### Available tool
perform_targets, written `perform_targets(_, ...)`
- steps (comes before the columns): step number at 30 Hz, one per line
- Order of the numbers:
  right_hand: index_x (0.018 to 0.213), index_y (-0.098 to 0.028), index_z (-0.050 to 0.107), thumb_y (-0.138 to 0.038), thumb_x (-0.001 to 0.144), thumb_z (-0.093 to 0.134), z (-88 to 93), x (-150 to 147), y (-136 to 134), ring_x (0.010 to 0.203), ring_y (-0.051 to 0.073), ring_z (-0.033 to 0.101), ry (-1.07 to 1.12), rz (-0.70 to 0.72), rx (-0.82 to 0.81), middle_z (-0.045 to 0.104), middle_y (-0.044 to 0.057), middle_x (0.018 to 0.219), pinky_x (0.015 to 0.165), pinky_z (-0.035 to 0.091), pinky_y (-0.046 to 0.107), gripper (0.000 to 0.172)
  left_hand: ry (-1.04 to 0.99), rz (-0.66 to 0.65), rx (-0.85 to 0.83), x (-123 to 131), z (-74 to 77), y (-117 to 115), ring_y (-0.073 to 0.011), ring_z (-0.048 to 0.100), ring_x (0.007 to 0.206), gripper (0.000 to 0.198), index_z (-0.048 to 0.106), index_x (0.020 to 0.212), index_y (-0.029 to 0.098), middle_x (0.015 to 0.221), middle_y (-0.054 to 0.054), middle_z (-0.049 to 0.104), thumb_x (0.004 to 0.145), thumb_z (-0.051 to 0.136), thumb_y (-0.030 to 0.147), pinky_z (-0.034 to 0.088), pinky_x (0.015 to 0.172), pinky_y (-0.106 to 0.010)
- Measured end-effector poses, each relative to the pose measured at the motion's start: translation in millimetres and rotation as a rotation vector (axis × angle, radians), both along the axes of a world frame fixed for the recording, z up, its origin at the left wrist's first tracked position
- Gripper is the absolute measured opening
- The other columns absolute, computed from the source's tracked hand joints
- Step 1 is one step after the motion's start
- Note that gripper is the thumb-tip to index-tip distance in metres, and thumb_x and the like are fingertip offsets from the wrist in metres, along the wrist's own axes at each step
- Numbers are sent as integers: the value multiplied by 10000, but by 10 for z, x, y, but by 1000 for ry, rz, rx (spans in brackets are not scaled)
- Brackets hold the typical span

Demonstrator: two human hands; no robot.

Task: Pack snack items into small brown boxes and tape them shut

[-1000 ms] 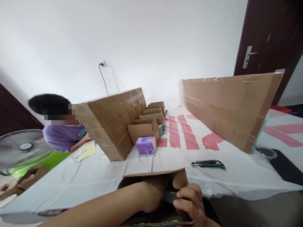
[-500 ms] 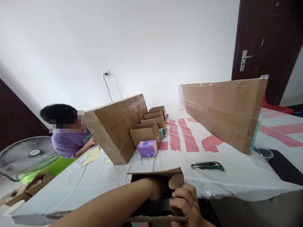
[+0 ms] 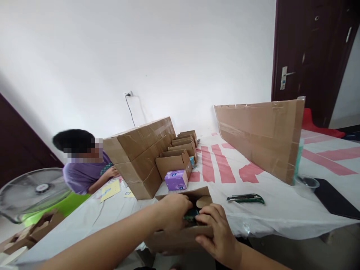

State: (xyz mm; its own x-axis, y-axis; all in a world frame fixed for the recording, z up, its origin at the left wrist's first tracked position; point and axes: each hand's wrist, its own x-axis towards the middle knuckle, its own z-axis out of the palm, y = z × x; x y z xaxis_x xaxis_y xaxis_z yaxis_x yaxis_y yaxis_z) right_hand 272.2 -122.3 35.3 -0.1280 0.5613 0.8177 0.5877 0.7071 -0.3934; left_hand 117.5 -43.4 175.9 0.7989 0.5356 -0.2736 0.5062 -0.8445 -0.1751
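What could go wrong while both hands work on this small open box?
1. The small box is held at the edge of the table, so it might slip and fall.
2. The green utility knife lies near the right hand; a sideways reach could brush it.

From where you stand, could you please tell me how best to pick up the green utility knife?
I would grip the green utility knife at its rounded green right end, from above, pinching across its narrow width. It lies flat on the white cloth, lengthwise left to right, and its grey metal tip points left, so keep off that end.
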Motion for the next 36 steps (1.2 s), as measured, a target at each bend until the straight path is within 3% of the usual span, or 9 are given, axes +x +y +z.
perform_targets(2,1217,-227,495,-377,863,607,51,-33,170,1106,280,470,-6,8,-12,539,97,1168,950,410,479,400,-38,77,153,-94,256,6,-297,659,884,335,666,1037,188,983,-107,688,739,616,333,524,769,-386)
perform_targets(5,1271,-237,475,-355,812,684,72,-137,495,1191,297,435,-11,-29,-30,488,114,1280,996,395,505,519,-88,197,344,-295,425,83,-289,624,952,355,622,1131,167,1074,-117,634,795,580,271,501,843,-401)
perform_targets(9,1312,-240,479,-296,711,778,46,-324,961,1261,325,399,11,-55,-164,434,134,1359,1053,353,542,674,-207,352,498,-604,403,219,-293,572,1034,390,550,1235,163,1146,-132,585,858,519,259,487,864,-413)
perform_targets(15,1314,-187,471,-118,601,787,135,-439,1485,1337,309,337,205,162,-394,448,129,1377,1148,221,502,783,-385,372,659,-853,351,315,-302,554,1040,383,504,1255,142,1140,-140,567,899,464,279,470,907,-444)
perform_targets(19,1236,-189,526,-292,651,789,269,-332,1655,1247,300,458,293,281,-480,537,112,1283,1087,324,484,650,-447,369,638,-882,254,321,-308,549,1039,409,479,1281,129,1150,-152,542,906,456,292,483,900,-447)
perform_targets(24,1273,-216,464,-625,881,421,565,-172,1681,1097,239,566,512,378,-594,556,107,1211,885,501,408,568,-522,338,566,-798,107,326,-309,523,1089,418,466,1296,129,1187,-154,513,905,467,279,476,935,-446)
perform_targets(29,1247,-237,443,-570,618,773,943,-109,1665,725,155,628,624,499,-659,584,26,980,575,532,273,784,-726,293,485,-497,140,439,-297,483,1187,458,419,1326,183,1257,-122,472,880,500,249,450,991,-453)
perform_targets(31,1167,-232,445,-526,570,814,1035,-88,1666,672,137,614,683,494,-659,564,8,947,511,501,244,760,-839,333,409,-381,177,538,-295,485,1199,496,407,1325,170,1285,-126,452,854,542,240,438,1009,-461)
perform_targets(36,957,-233,428,-463,527,838,1006,1,1569,650,108,563,788,433,-621,514,-45,837,490,470,213,636,-927,347,300,-258,142,707,-246,587,1074,465,535,1161,160,1168,-98,529,714,653,110,482,972,-387)
